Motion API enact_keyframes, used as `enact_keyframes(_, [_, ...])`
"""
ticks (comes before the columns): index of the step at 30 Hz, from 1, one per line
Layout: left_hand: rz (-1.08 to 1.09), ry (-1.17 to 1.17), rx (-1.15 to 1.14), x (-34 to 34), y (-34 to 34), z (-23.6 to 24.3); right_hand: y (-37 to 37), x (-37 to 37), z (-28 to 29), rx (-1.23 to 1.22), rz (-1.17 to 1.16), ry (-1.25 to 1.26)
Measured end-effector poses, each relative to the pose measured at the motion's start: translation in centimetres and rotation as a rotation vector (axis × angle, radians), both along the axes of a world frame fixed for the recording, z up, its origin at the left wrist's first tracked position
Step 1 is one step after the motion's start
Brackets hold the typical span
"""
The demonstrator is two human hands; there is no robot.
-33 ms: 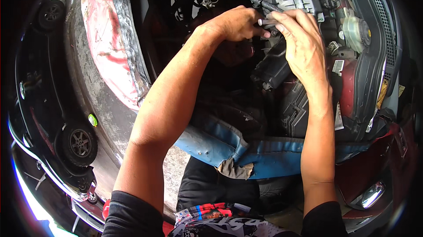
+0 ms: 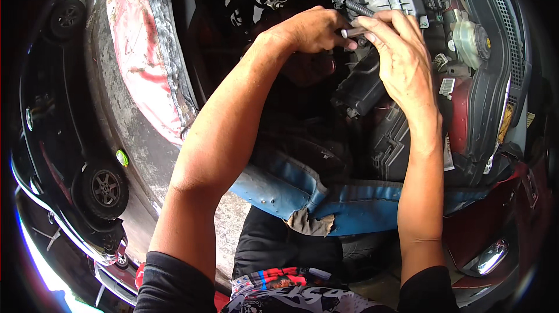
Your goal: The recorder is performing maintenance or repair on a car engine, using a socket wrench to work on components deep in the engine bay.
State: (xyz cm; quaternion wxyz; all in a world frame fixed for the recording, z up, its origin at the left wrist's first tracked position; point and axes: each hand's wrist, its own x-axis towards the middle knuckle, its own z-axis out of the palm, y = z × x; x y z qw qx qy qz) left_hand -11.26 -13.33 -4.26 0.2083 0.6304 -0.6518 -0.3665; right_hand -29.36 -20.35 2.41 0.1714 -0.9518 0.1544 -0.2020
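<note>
Over the open engine bay, both of my hands meet close together. My right hand (image 2: 404,57) pinches a short metal rod (image 2: 355,32) between thumb and fingers, its round end pointing at my left hand. Just left of it, my left hand (image 2: 320,30) is curled with the thumb out toward the rod; whatever its fingers grip is hidden. A ribbed black wiring conduit (image 2: 338,0) runs behind my hands. Below them sits a black rectangular box (image 2: 362,89). A grey finned housing (image 2: 391,0) lies just beyond my right fingers.
A blue cover (image 2: 372,208) with a torn patch drapes the car's front edge, against my body. Pink padded covering (image 2: 137,51) hangs along the left side. A translucent reservoir (image 2: 466,39) stands at the right. Dark parked cars (image 2: 64,121) stand beyond the concrete floor (image 2: 137,138).
The metal rod's free end has tipped slightly downward in my right hand. Both hands stay in nearly the same place.
</note>
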Motion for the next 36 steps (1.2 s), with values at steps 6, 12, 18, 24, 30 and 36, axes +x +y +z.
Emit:
enact_keyframes(6, [-0.030,0.024,-0.021,-0.1,-0.2,-1.4,-0.6,-0.5,1.2,-0.151,0.140,0.052])
enact_keyframes(12, [-0.083,-0.063,-0.051,0.6,-0.4,-3.6,0.9,0.2,1.2,-0.114,-0.117,0.128])
enact_keyframes(18, [0.005,-0.021,-0.005,-0.5,-0.8,-1.9,-0.2,-0.5,-0.1,-0.173,-0.068,-0.008])
enact_keyframes(24, [0.047,-0.025,0.019,0.1,0.0,-1.9,3.2,1.6,2.1,0.555,-0.465,0.219])
enact_keyframes(30, [0.039,-0.005,-0.051,0.0,-0.7,-2.4,-0.7,0.3,4.3,-0.311,0.169,0.307])
enact_keyframes(36, [0.045,0.046,-0.112,-0.3,-0.4,-1.9,-2.1,2.6,5.6,-0.657,0.211,0.501])
